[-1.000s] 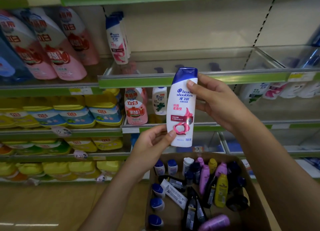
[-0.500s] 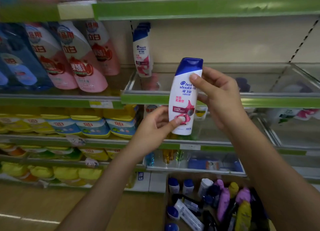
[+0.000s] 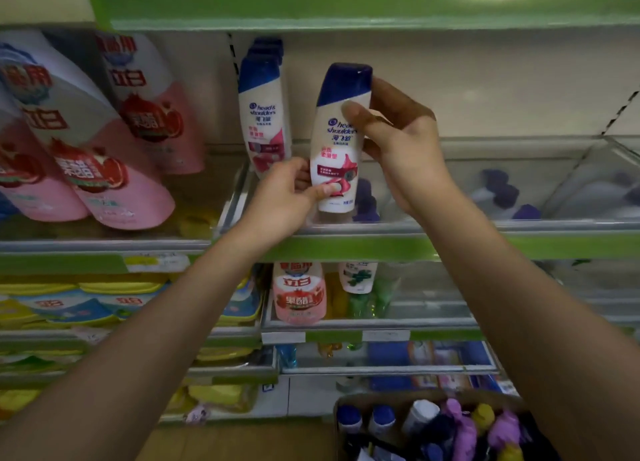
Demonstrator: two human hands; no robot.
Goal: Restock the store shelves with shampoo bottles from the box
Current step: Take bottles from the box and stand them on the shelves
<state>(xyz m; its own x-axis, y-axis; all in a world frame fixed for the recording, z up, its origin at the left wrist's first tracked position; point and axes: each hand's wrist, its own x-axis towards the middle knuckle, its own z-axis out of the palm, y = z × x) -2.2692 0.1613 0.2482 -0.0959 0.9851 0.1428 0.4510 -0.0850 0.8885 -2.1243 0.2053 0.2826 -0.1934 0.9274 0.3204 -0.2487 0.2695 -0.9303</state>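
Both hands [image 3: 398, 149] gripping shampoo bottle [image 3: 337, 142], upright

Held shampoo bottle [image 3: 337, 142]: "head & shoulders" logo legible, Chinese characters beneath. Shelved shampoo bottle [image 3: 264, 114] beside it: same brand. Pink refill pouches [image 3: 114, 180]: red "立白" marks. Price-tag print on shelf edges unreadable.

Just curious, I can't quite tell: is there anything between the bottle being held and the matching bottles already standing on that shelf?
In the head view, only the left hand's fingers reach into that gap between the held bottle and the shelved bottles; above them shows bare back panel.
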